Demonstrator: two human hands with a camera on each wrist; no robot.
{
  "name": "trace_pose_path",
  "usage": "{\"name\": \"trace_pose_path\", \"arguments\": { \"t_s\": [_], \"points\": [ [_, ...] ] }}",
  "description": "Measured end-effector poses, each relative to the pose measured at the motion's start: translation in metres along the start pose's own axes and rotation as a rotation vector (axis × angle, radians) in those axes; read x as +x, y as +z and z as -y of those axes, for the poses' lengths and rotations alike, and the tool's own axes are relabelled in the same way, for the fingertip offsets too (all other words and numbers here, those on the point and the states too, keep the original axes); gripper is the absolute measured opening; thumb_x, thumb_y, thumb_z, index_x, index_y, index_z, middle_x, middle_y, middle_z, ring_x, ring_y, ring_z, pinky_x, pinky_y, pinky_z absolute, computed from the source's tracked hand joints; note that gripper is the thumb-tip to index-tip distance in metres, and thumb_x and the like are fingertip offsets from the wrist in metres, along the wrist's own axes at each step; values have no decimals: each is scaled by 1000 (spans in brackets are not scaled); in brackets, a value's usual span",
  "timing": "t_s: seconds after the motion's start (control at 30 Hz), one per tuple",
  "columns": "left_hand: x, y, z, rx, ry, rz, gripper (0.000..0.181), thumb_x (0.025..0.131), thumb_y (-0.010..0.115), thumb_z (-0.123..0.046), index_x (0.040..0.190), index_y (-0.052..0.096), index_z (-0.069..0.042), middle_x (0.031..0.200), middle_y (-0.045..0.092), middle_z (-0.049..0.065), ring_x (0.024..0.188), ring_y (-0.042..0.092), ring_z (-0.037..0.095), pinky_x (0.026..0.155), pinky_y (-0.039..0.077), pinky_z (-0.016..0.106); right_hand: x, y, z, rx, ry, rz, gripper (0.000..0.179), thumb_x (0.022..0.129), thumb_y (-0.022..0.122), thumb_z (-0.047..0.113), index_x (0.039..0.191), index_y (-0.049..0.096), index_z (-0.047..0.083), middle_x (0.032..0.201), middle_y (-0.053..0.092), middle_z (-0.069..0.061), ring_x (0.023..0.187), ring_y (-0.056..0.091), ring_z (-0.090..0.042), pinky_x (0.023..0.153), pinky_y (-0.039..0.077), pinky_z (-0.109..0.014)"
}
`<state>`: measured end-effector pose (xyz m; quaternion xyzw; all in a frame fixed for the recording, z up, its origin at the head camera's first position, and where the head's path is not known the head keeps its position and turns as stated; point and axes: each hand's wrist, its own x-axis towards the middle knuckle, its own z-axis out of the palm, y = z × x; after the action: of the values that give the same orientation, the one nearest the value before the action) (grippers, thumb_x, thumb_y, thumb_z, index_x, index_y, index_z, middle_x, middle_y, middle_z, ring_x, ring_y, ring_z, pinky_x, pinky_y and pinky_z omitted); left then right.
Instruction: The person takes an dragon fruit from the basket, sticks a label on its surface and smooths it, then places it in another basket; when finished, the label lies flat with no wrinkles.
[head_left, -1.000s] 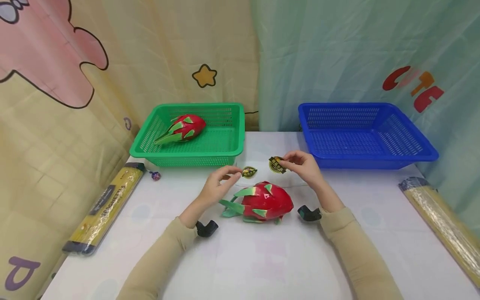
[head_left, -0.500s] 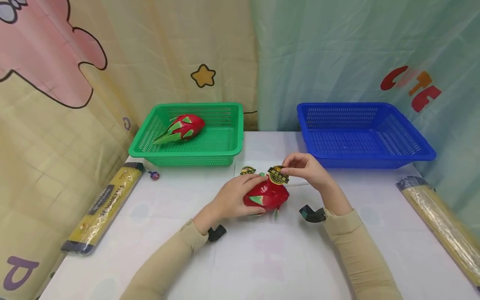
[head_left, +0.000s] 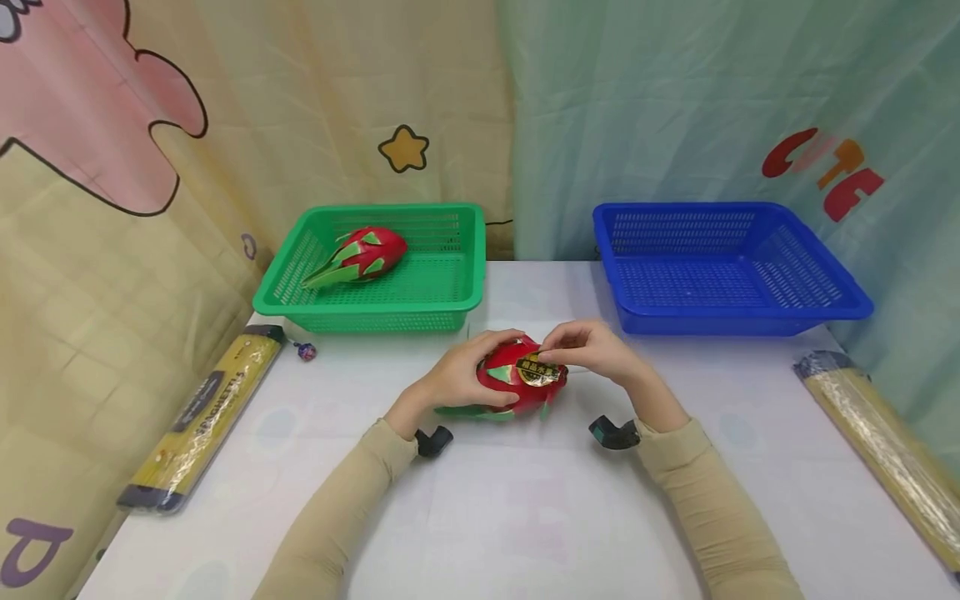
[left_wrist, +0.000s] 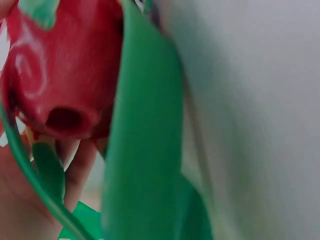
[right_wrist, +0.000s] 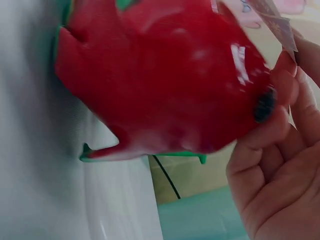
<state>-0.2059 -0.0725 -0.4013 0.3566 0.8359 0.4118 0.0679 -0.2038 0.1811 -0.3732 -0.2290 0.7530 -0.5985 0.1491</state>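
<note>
Head view: a glossy red dragon fruit model with green scales lies low at the middle of the white-covered table; whether it rests there or is slightly raised, I cannot tell. The left hand grips it round its leafy side, thumb in front and fingers behind. The right hand pinches a round black-and-gold paper label between thumb and fingers, in front of the fruit's right-hand end; how far the label touches the skin is unclear. The left wrist view shows a dark round hole in the red body among long green leaves. Beyond the hands, a green plastic basket stands on the left with a second red-and-green dragon fruit in it, and a blue plastic basket on the right. A yellow spaghetti packet lies along the left edge, near a small purplish ball; a clear-wrapped pasta packet lies along the right edge.
</note>
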Motion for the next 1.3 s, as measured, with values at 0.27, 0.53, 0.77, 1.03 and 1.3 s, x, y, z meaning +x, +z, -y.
{"name": "trace_pose_path", "arguments": {
  "t_s": [0.27,0.53,0.77,1.03,1.3],
  "points": [
    [4,2,-1,61,38,-24,79,71,78,-43,140,40,-31,128,47,-14,108,47,4,82,49,27,3,5,1,-80,43,-36,14,82,72,9,90,70,-2,79,67,-3,72,57,-12,65,50,-25],
    [3,3,-1,63,34,-17,79,71,77,-42,140,40,-31,128,47,-12,107,47,5,82,49,26,3,8,0,-149,-1,-44,13,81,74,11,88,71,1,78,66,-5,67,54,-13,59,48,-23],
    [2,3,0,64,29,-17,79,71,77,-42,140,39,-30,127,47,-13,106,47,4,82,49,26,5,9,-1,-196,2,-65,13,79,76,14,87,72,4,73,63,-5,60,47,-12,52,40,-22],
    [1,3,2,73,45,-18,80,72,76,-43,141,38,-28,129,46,-11,107,47,6,80,49,27,7,14,0,-226,-52,-94,14,76,79,13,84,71,7,65,52,-3,56,40,-13,48,33,-22],
    [2,13,2,118,60,-77,75,79,66,-54,140,37,-21,131,48,-5,111,47,10,85,49,31,11,21,-7,-259,-24,-153,57,75,80,23,120,53,2,106,55,-18,92,55,-26,79,49,-34]
  ]
}}
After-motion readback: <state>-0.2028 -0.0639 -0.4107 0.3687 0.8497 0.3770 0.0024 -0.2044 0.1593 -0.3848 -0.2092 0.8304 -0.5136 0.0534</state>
